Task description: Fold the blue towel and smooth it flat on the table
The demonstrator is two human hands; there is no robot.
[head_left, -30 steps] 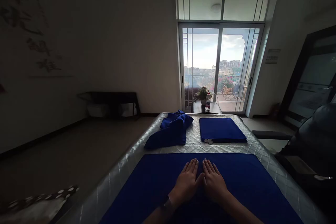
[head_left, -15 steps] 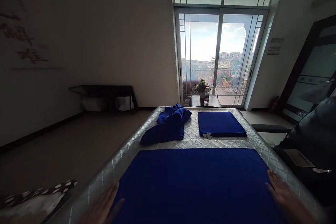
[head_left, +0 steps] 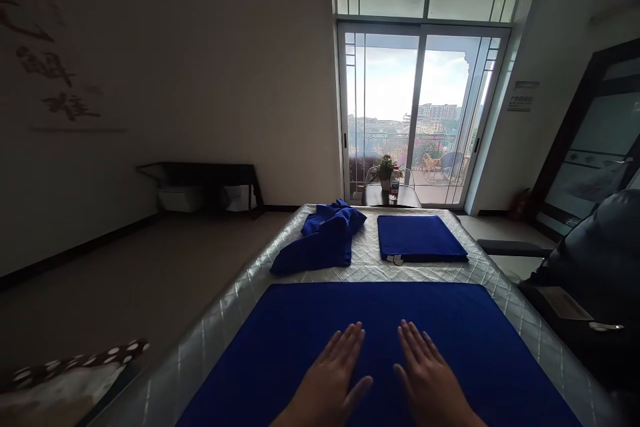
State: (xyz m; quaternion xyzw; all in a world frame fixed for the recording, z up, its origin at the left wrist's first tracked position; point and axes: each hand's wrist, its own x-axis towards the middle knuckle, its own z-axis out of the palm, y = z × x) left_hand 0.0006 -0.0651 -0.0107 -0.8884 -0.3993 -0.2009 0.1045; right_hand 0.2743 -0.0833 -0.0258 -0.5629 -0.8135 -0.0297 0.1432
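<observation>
A dark blue cloth (head_left: 280,333) is spread smooth over the near part of a silvery quilted mattress (head_left: 367,272). Over its middle is my left hand (head_left: 333,370), palm down with the fingers stretched out. My right hand (head_left: 425,367) mirrors it a short way to the right, also flat and holding nothing. Both hands appear to rest on the cloth. Beyond its far edge, a crumpled blue cloth (head_left: 325,240) lies on the left and a neatly folded blue cloth (head_left: 420,237) with a small white tag lies on the right.
Past the mattress's far end stands a small dark table (head_left: 375,197) with a potted plant (head_left: 385,168) and a bottle (head_left: 394,184), before sliding glass doors. A low black rack (head_left: 210,173) is along the left wall. A black chair (head_left: 600,253) stands close on the right.
My two hands have come inward from the left and right edges of the spread cloth to its middle. The camera view has shifted slightly; the other cloths lie as before.
</observation>
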